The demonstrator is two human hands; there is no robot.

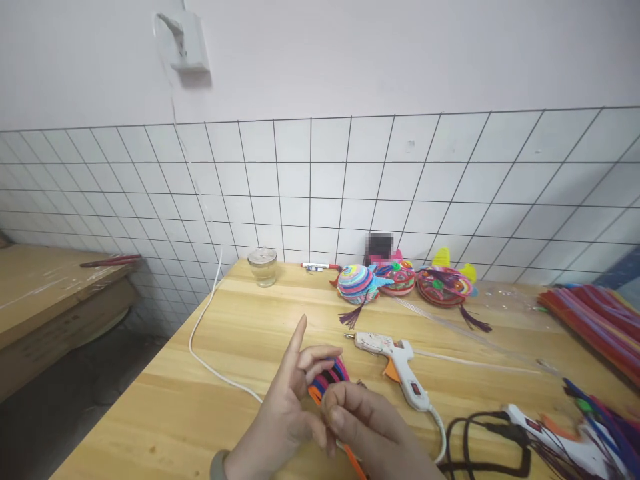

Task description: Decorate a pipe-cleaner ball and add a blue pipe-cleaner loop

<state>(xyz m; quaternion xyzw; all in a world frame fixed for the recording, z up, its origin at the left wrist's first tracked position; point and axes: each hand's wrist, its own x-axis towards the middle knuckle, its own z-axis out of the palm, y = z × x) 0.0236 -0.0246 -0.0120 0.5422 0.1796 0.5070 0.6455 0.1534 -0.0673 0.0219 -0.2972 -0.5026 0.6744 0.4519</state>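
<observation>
While your left hand (pixel 285 413) and right hand (pixel 373 433) meet at the lower middle of the frame, both sets of fingers are closed on a coiled pipe-cleaner disc (pixel 327 380), its blue, red and orange bands showing between them. Your left index finger points up, free of the coil. An orange tail of the coil runs down past your right hand toward the bottom edge.

Just right of the disc lies a white glue gun (pixel 397 363), nozzle pointing left, close to your right knuckles. A white cord (pixel 210 347) curves along the counter's (pixel 240 327) left edge, near your left hand. Between your hands and the glass jar (pixel 263 267) at the back the wood is bare. Three finished coiled figures (pixel 400 280) sit against the tiled wall at upper centre. A bundle of red pipe cleaners (pixel 595 320) crowds the right edge, and black cable (pixel 480 440) loops at lower right.
</observation>
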